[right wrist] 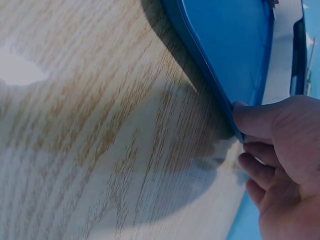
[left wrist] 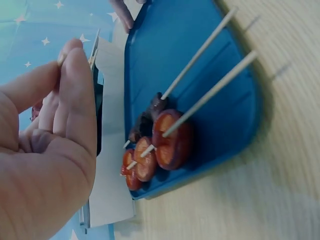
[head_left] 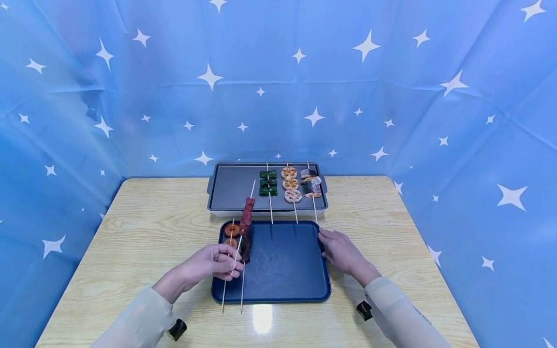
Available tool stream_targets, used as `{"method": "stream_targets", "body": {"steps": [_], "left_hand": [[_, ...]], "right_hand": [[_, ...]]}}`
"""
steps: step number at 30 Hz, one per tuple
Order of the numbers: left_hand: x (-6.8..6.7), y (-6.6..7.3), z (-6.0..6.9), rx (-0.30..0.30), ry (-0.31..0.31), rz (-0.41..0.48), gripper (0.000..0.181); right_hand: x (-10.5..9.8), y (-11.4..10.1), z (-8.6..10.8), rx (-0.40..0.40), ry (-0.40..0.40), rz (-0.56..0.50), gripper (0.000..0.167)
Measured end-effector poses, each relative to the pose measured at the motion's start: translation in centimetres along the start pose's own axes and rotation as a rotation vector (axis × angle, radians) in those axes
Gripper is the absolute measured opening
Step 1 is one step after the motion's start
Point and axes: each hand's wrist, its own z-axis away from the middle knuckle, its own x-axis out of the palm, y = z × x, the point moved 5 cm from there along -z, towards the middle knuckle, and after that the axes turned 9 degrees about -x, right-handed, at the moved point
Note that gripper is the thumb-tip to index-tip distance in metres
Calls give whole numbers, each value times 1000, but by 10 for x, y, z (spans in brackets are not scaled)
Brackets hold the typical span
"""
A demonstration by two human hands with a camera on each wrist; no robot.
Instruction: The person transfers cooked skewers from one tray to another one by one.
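Observation:
My left hand (head_left: 213, 261) pinches the bare stick of a red meat skewer (head_left: 246, 216), tilted with its tip up over the left part of the blue tray (head_left: 287, 261). In the left wrist view, thumb and fingertips of the left hand (left wrist: 60, 115) meet on the stick. Beneath lie a skewer of orange-brown round slices (head_left: 231, 230) and a dark meat skewer (head_left: 245, 248), sticks jutting past the tray's near edge. At the tray's far right corner my right hand (head_left: 344, 251) grips the rim; the right wrist view shows the thumb of this right hand (right wrist: 285, 155) over it.
Behind the blue tray stands a dark grill plate (head_left: 235, 186) on a pale base. On its right half lie a green vegetable skewer (head_left: 268, 183), a lotus root skewer (head_left: 290, 183) and a fish-like skewer (head_left: 311, 186), sticks pointing toward me. A starry blue curtain (head_left: 278, 96) encloses the wooden table (head_left: 152, 208).

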Motion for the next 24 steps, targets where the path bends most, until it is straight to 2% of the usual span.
{"method": "stream_targets", "body": {"steps": [6,15,24], "left_hand": [[3,-13,7,-28,-71,-15,25],[6,-26,9,-58,-166,-8,19],[13,-36,13,-113,-211,-11,19]], "right_hand": [[-1,-1,0,-4,9,-8,50],[0,0,0,2,-6,-4,51],[-2,-1,1,-20,38,-4,51]]}}
